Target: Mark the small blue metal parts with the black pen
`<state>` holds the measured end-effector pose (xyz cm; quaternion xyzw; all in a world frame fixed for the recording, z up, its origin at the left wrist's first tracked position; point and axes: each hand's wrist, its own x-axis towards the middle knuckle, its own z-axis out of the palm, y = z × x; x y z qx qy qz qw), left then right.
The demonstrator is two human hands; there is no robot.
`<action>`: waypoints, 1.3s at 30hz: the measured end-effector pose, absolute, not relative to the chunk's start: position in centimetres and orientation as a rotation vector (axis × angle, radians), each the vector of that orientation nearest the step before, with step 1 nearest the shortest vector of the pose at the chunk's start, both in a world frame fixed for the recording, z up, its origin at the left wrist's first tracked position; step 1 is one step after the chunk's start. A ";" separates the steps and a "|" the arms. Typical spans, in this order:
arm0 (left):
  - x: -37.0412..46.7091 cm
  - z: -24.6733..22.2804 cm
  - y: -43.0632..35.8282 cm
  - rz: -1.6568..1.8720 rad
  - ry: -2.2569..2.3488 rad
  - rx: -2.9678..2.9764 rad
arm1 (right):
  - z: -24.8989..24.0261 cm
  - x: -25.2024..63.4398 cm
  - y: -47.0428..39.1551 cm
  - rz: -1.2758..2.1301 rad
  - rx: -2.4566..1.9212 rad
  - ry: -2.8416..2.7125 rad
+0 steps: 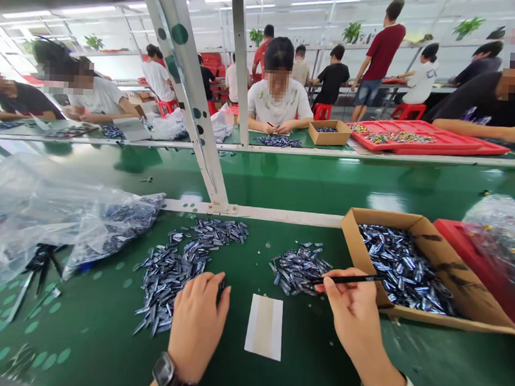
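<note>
My right hand (357, 307) is closed around slim black tweezers (356, 279), held almost level. Their tip reaches the right edge of a small heap of shiny dark-blue pieces (294, 267). A larger, spread-out pile of the same slender pieces (173, 269) lies to the left. At that pile's right edge is my left hand (199, 322), back up, with a watch on the wrist. Its fingers are bent and its thumb is close to the index finger; a dark bit shows between them, too small to name. Between both hands a white card with a beige strip (265, 327) lies flat.
An open cardboard box (488, 311) of similar pieces stands at right, beside a red tray (474, 256) and a filled plastic bag (503, 229). Another plastic bag (121, 226) lies left, near loose tweezers (21, 296). A slanted white post (196, 115) rises ahead; co-workers sit beyond.
</note>
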<state>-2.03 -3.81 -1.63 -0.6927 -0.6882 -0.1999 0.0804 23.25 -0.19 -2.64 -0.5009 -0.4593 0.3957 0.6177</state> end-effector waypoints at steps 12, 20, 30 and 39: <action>-2.5 -0.5 -2.1 -0.594 -2.120 -2.419 | -2.6 22.4 -1.9 1.272 -1.087 -1.368; 0.4 -1.5 -5.4 -0.690 -1.587 -2.815 | -0.7 21.6 -3.0 1.603 -0.957 -1.652; 0.4 -4.3 -7.4 -0.978 -1.400 -2.574 | -1.2 21.4 -2.6 1.513 -0.956 -1.671; 0.6 -2.5 -7.0 -0.916 -1.342 -2.660 | -1.4 21.8 -2.6 1.442 -0.972 -1.694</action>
